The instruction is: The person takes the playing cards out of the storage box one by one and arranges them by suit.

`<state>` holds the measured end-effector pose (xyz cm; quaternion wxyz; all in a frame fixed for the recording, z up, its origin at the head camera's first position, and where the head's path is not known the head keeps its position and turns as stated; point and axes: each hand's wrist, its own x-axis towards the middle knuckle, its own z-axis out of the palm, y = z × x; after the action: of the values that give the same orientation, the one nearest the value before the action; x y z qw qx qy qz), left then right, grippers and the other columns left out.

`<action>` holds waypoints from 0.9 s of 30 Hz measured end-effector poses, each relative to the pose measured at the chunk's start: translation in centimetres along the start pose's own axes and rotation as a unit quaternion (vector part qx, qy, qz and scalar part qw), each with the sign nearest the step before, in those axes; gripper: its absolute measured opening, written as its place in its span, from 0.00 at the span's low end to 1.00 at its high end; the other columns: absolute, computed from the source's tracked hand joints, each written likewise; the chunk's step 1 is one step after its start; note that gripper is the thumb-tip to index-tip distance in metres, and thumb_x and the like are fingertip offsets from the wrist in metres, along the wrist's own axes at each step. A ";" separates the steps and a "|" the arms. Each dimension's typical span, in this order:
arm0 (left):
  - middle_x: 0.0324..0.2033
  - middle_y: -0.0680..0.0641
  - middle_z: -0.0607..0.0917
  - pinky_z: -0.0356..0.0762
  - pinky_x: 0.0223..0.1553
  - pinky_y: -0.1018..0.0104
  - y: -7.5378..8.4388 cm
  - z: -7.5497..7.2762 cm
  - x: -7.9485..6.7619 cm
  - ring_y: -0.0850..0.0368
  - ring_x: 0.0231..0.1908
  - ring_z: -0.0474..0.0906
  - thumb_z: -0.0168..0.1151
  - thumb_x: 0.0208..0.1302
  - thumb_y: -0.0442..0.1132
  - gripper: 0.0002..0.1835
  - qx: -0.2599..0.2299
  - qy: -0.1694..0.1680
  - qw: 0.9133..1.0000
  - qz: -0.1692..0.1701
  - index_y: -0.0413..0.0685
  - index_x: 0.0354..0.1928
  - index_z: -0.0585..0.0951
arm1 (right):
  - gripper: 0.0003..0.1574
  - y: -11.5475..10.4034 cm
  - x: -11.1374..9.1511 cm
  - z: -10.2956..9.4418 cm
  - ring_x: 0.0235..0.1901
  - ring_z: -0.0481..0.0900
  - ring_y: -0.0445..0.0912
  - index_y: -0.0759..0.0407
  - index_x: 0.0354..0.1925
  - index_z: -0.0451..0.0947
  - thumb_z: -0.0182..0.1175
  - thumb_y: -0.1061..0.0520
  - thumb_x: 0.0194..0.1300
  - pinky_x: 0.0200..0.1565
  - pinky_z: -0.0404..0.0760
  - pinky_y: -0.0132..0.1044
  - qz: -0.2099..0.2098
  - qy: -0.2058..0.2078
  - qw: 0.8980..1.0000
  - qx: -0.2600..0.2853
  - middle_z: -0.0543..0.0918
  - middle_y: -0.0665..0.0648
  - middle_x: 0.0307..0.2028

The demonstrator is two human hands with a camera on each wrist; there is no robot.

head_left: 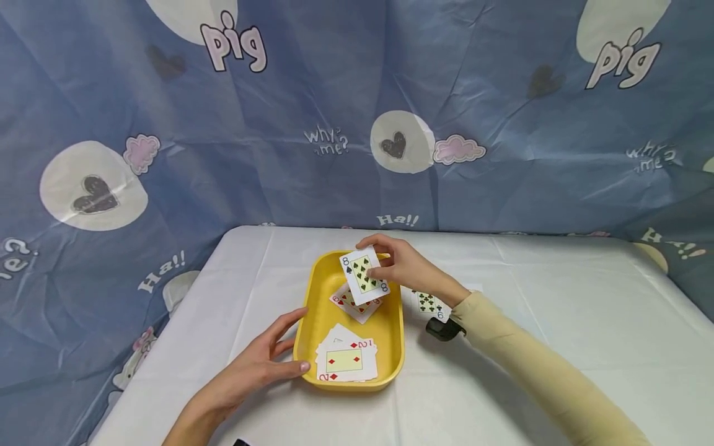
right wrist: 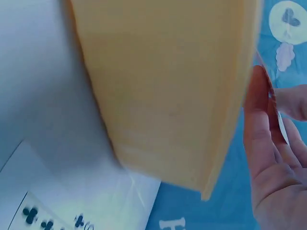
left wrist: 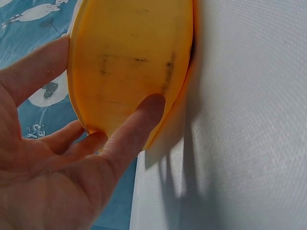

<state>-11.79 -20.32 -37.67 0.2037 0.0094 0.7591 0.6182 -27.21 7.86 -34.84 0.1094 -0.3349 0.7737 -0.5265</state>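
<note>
My right hand (head_left: 396,260) pinches an eight of spades (head_left: 357,284) between thumb and fingers, face up over the back half of a yellow tray (head_left: 315,316). Seen edge-on, the playing card (right wrist: 272,93) also shows between the thumb and fingers in the right wrist view. Below it a red-suited card (head_left: 362,314) lies in the tray, partly covered. At the tray's front end a two of diamonds (head_left: 344,361) tops a small pile of cards. My left hand (head_left: 262,359) rests against the tray's left side, with the thumb (left wrist: 139,122) pressed to its outer wall.
A clubs card (head_left: 426,303) lies on the white tabletop right of the tray, partly hidden by the right forearm. A black wrist strap piece (head_left: 443,329) hangs under that wrist. Behind the table (head_left: 558,297) rises a blue patterned curtain (head_left: 334,186).
</note>
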 end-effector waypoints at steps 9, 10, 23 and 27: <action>0.76 0.50 0.49 0.58 0.63 0.40 -0.1 -0.1 -0.1 0.48 0.66 0.66 0.73 0.57 0.39 0.46 0.003 -0.015 1.000 0.013 0.62 0.74 0.59 | 0.31 -0.3 -2.6 -1.7 0.40 0.82 0.53 0.54 0.62 0.72 0.63 0.69 0.62 0.35 0.82 0.43 0.018 0.028 0.999 0.012 0.77 0.58 0.56; 0.76 0.50 0.49 0.58 0.63 0.40 -0.2 -0.1 -0.1 0.48 0.66 0.66 0.73 0.57 0.39 0.46 0.003 -0.013 1.000 0.012 0.63 0.74 0.59 | 0.31 -0.4 -2.9 -1.8 0.39 0.82 0.52 0.52 0.62 0.72 0.63 0.69 0.63 0.33 0.82 0.43 0.022 0.036 0.999 0.007 0.76 0.58 0.57; 0.76 0.50 0.49 0.58 0.63 0.39 0.0 0.1 0.1 0.47 0.67 0.65 0.75 0.54 0.41 0.46 0.008 0.009 1.000 -0.006 0.66 0.73 0.62 | 0.32 -0.3 -6.1 -4.1 0.31 0.82 0.56 0.52 0.64 0.70 0.62 0.69 0.64 0.25 0.82 0.55 0.024 0.082 0.996 0.032 0.71 0.59 0.64; 0.76 0.50 0.49 0.59 0.63 0.39 0.0 0.1 0.1 0.47 0.66 0.66 0.75 0.54 0.40 0.46 0.009 0.008 1.000 -0.006 0.66 0.73 0.62 | 0.32 -0.1 -7.2 -4.9 0.28 0.80 0.55 0.53 0.64 0.70 0.63 0.69 0.64 0.25 0.82 0.52 0.020 0.101 0.994 0.032 0.70 0.59 0.65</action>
<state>-11.87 -20.22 -37.68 0.2010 0.0017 0.7666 0.6098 -24.33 16.09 -34.02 0.0520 -0.2606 0.7700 -0.5801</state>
